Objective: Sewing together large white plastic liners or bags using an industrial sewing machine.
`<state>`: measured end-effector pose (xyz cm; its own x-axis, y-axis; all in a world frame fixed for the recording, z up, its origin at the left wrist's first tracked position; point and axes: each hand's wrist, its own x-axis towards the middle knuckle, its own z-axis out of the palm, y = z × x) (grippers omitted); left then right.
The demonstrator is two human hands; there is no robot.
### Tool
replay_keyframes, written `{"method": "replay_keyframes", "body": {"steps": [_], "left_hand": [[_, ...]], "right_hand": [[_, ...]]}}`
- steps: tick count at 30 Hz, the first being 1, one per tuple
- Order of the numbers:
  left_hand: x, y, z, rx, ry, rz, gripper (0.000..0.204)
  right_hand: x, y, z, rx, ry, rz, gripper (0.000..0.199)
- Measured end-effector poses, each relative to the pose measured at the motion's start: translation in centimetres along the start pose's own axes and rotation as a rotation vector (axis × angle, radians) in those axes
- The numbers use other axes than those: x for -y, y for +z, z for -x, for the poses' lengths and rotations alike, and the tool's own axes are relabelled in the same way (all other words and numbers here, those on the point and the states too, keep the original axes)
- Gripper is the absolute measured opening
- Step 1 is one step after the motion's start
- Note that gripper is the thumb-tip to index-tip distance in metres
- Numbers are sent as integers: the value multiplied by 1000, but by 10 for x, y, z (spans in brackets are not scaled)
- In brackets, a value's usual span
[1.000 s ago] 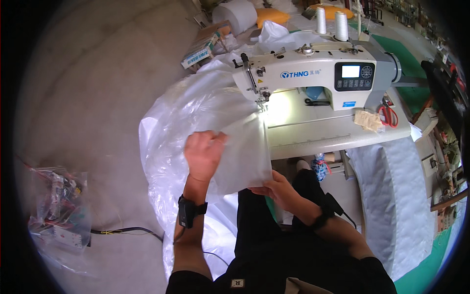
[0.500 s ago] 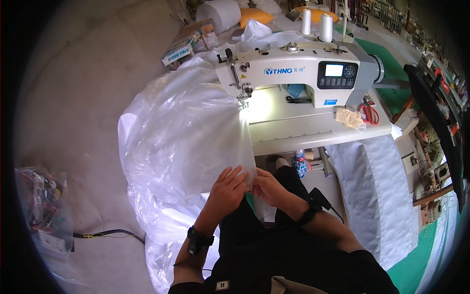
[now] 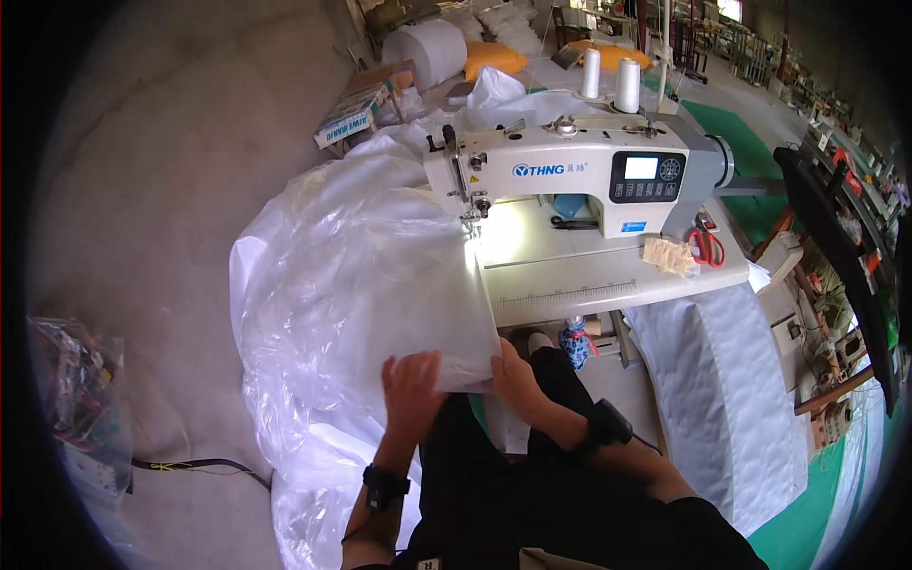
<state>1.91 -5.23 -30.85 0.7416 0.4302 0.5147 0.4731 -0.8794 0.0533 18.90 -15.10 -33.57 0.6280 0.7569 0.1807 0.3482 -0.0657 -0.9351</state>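
Observation:
A large translucent white plastic sheet (image 3: 418,309) hangs in folds from the left side of a white sewing machine (image 3: 560,161). Its far end runs to the lit needle area. My right hand (image 3: 518,382) pinches the sheet's near right corner between thumb and fingers. At the sheet's near edge, further left, my left hand (image 3: 411,394) is curled on the plastic, its fingers slightly blurred by motion. Between both hands the edge runs fairly straight, and the sheet there lies in a flat panel.
On the machine table (image 3: 570,290) lie red-handled scissors (image 3: 707,249), a tan scrap (image 3: 669,255) and a small black tool (image 3: 574,224). Two white thread spools (image 3: 627,87) stand behind. Quilted white material (image 3: 722,399) hangs at right. A filled clear bag (image 3: 85,399) sits at left.
My left hand has moved left along the sheet's edge, away from my right hand, and its fingers have curled. The panel between them has spread wider. The whole view has shifted slightly.

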Motion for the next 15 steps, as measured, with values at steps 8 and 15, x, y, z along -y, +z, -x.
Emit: {"method": "replay_keyframes", "body": {"steps": [8,15], "left_hand": [[96,17,39,-190,-162,-273,28],[122,15,22,-262,-234,-306,39]], "right_hand": [[-6,-11,5,163,-326,800,53],[-12,-1,-31,143,-363,889,49]]}}
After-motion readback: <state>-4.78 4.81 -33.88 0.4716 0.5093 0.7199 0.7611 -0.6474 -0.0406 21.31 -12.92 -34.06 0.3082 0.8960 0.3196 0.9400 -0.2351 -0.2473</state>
